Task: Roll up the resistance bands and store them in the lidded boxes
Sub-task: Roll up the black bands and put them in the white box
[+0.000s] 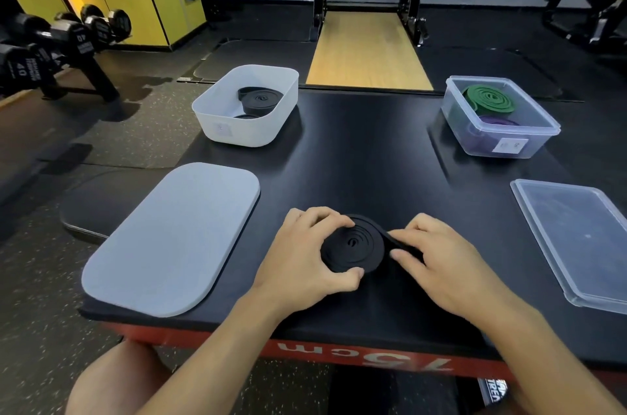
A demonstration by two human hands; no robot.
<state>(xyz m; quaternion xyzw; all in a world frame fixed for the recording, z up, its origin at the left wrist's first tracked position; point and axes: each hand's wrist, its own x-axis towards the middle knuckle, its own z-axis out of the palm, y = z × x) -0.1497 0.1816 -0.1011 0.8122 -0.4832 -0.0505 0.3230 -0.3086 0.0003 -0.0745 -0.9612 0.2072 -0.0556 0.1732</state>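
A coiled black rubber resistance band [353, 245] lies flat on the black padded tabletop [356, 150], held between both hands. The left hand [305, 253] curls round the coil's left side, fingers over its far edge and thumb against its near edge. The right hand [437, 262] pinches the band's loose tail where it leaves the coil on the right, fingers bent over the strap.

Ahead of the left hand and well apart from it stands an open, white, translucent plastic box with rounded corners [237, 133]. Inside it lies a rolled black band [261, 99], with the edge of another dark roll showing nearer the front wall. Just left of the left hand lies that box's flat pale grey lid with rounded corners [173, 238], partly overhanging the tabletop's left edge.

Ahead of the right hand, far off to the right, sits an open, clear plastic rectangular box [454, 109]. It holds a coiled green band [490, 97] resting over a purple band [498, 123]. To the right of the right hand lies the clear plastic lid [576, 238], flat on the tabletop.
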